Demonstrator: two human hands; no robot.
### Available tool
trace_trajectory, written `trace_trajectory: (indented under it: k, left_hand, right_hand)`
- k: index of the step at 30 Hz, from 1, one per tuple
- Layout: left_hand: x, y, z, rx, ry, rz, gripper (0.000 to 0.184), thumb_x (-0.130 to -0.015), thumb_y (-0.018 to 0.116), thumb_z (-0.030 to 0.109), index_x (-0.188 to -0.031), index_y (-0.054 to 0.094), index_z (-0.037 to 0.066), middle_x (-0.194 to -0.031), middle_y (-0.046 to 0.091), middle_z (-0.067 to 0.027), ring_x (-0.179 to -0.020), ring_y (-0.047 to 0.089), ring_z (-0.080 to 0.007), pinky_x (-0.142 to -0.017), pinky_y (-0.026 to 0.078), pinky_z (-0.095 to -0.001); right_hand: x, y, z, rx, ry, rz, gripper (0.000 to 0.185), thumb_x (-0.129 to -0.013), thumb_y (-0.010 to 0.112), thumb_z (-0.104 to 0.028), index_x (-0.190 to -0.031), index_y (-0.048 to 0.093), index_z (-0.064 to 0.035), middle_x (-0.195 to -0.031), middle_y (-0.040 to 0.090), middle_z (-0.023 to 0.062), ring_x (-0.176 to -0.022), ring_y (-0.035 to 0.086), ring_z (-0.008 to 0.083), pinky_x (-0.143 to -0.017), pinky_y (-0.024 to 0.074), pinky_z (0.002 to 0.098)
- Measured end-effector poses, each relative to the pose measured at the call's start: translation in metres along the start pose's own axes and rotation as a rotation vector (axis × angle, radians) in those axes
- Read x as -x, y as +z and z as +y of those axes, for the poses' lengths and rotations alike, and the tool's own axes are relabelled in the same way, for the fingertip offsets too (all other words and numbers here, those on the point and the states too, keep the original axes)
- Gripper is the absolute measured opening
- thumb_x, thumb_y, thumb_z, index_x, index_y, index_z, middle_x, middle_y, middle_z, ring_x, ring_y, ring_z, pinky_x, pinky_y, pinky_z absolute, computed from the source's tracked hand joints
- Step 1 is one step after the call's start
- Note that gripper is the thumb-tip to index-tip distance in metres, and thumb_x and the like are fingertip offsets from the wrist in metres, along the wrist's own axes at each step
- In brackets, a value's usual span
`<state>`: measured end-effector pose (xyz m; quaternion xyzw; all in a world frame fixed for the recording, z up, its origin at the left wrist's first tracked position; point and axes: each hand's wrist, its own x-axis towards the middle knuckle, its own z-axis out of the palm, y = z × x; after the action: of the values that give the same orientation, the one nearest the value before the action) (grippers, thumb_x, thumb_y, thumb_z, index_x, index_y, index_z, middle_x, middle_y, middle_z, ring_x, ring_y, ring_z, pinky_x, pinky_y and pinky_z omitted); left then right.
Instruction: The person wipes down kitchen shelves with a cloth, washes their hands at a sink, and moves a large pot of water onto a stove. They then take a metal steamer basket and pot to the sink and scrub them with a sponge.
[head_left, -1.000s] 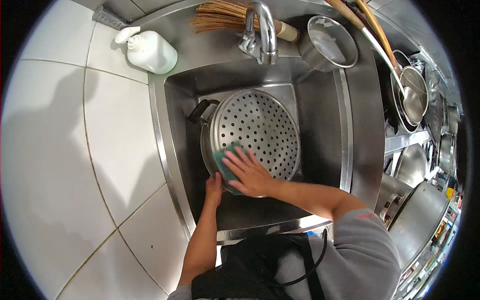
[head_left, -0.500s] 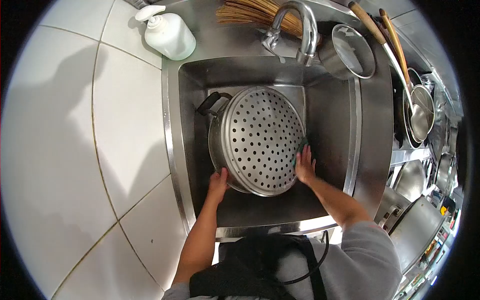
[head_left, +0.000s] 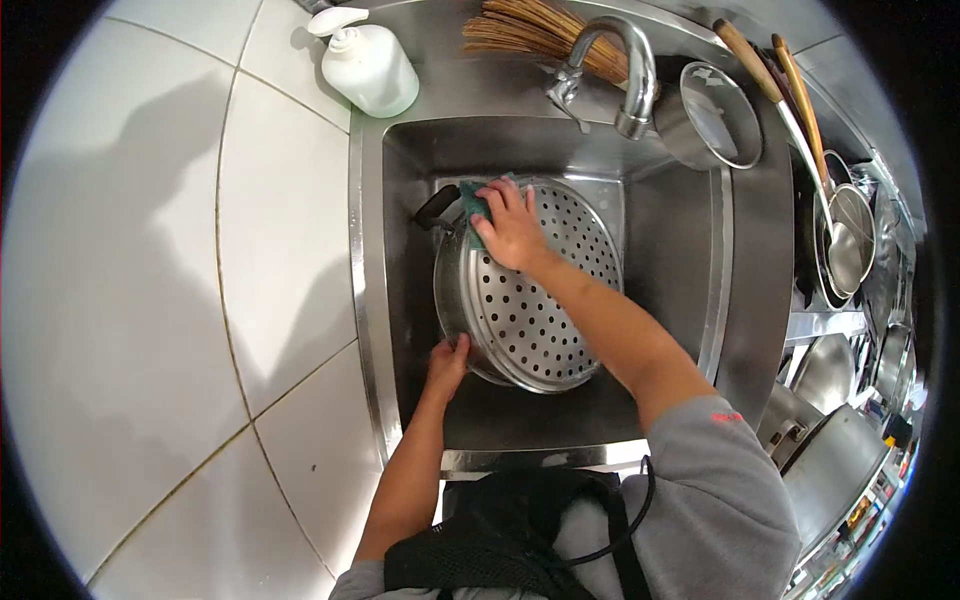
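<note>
**Wide steel pan steadied low, pad pressed at its edge**

The right hand [head_left: 512, 235] holds a green pad [head_left: 477, 205], fingers bent over it and pressing it onto the edge of the perforated pan [head_left: 545, 315], near the black handle [head_left: 437, 207]. The left hand [head_left: 447, 368] grips the pan's lower side, thumb against the wall; its other fingers are mostly hidden, so how far they wrap underneath is unclear.

The pan sits in the sink [head_left: 660, 220], its holed face turned up and its side wall showing on the left. It looks like rigid metal, moderately heavy and hard to break, though the smooth wall would likely slide under wet fingers. The black handle seems the surest hold, paired with a grip on the opposite side; the pad should be soft and give under pressure. Beyond the pan, the faucet [head_left: 640, 75] arches over the sink's far edge.
</note>
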<state>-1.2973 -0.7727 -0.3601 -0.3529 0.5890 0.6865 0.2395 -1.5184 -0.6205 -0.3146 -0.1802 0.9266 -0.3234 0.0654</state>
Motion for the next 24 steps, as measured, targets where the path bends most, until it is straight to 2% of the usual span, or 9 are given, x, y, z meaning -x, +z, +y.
trace_trajectory:
  k: [2,3,4,6,12,14,18,20,24]
  left_hand:
    - [0.005,0.005,0.017,-0.158,-0.067,0.047,0.055,-0.096,0.057,0.047,-0.120,0.058,-0.002,-0.107,0.065,-0.0097,-0.096,0.060,-0.0198,-0.075,0.050,-0.0345]
    - [0.000,0.004,0.013,-0.142,-0.065,0.053,0.055,-0.096,0.057,0.047,-0.120,0.058,-0.002,-0.107,0.065,-0.0097,-0.096,0.060,-0.0198,-0.075,0.050,-0.0345]
    - [-0.005,-0.002,0.002,-0.141,-0.007,0.018,0.056,-0.095,0.058,0.048,-0.120,0.058,-0.002,-0.108,0.065,-0.0093,-0.096,0.060,-0.0195,-0.075,0.050,-0.0344]
    - [-0.005,-0.005,-0.007,-0.150,0.038,-0.028,0.058,-0.095,0.058,0.050,-0.120,0.058,-0.002,-0.108,0.065,-0.0089,-0.096,0.059,-0.0191,-0.075,0.050,-0.0342]
    - [-0.009,-0.003,-0.008,-0.051,-0.032,-0.005,0.052,-0.096,0.059,0.046,-0.121,0.058,0.001,-0.107,0.065,-0.0081,-0.096,0.061,-0.0182,-0.072,0.051,-0.0337]
    - [0.001,-0.002,0.005,-0.105,-0.078,0.008,0.048,-0.097,0.058,0.042,-0.121,0.058,0.001,-0.106,0.065,-0.0073,-0.093,0.061,-0.0171,-0.071,0.051,-0.0326]
    - [-0.009,-0.002,-0.008,-0.006,-0.034,0.022,0.047,-0.097,0.059,0.041,-0.122,0.058,0.002,-0.106,0.065,-0.0072,-0.089,0.061,-0.0159,-0.070,0.051,-0.0327]
    - [-0.005,-0.008,-0.016,0.044,-0.063,-0.037,0.048,-0.096,0.060,0.041,-0.123,0.057,0.001,-0.108,0.065,-0.0082,-0.091,0.061,-0.0175,-0.073,0.052,-0.0339]
    - [0.002,-0.005,-0.010,-0.049,-0.079,0.012,0.048,-0.096,0.060,0.041,-0.124,0.056,0.002,-0.111,0.064,-0.0093,-0.095,0.062,-0.0194,-0.076,0.052,-0.0344]
  right_hand:
    - [0.003,-0.008,0.006,0.038,-0.191,0.043,0.040,-0.089,0.054,-0.027,-0.123,0.052,-0.0052,-0.130,0.047,0.0147,-0.133,0.037,0.0339,-0.112,0.0223,0.0593]
    - [0.017,-0.008,0.003,0.074,-0.429,0.085,0.038,-0.085,0.058,-0.027,-0.118,0.056,-0.0066,-0.124,0.050,0.0140,-0.126,0.043,0.0324,-0.112,0.0252,0.0558]
    - [0.032,-0.010,-0.008,0.071,-0.431,0.076,0.038,-0.085,0.058,-0.027,-0.118,0.056,-0.0066,-0.124,0.050,0.0140,-0.126,0.043,0.0324,-0.112,0.0252,0.0558]
    - [0.054,-0.022,-0.026,-0.112,-0.685,-0.144,0.034,-0.082,0.062,-0.028,-0.109,0.059,-0.0076,-0.116,0.053,0.0124,-0.119,0.048,0.0313,-0.107,0.0318,0.0525]
    - [-0.030,-0.012,0.036,0.025,-0.573,0.091,0.031,-0.078,0.065,-0.032,-0.097,0.061,-0.0077,-0.102,0.055,0.0098,-0.103,0.053,0.0301,-0.092,0.0395,0.0478]
    - [-0.049,-0.002,0.060,0.023,-0.263,0.213,0.028,-0.076,0.065,-0.032,-0.090,0.061,-0.0082,-0.094,0.056,0.0088,-0.094,0.053,0.0298,-0.087,0.0402,0.0450]
    - [-0.023,-0.005,0.012,-0.044,-0.445,0.113,0.025,-0.076,0.066,-0.031,-0.083,0.060,-0.0081,-0.089,0.056,0.0078,-0.090,0.052,0.0293,-0.084,0.0393,0.0433]
    - [0.001,-0.007,0.000,-0.172,-0.725,-0.060,0.025,-0.075,0.066,-0.031,-0.081,0.059,-0.0075,-0.089,0.057,0.0082,-0.089,0.053,0.0285,-0.083,0.0386,0.0423]
    - [-0.034,-0.003,0.040,-0.034,-0.424,0.119,0.024,-0.078,0.064,-0.029,-0.085,0.062,-0.0063,-0.091,0.060,0.0110,-0.090,0.055,0.0295,-0.083,0.0409,0.0421]
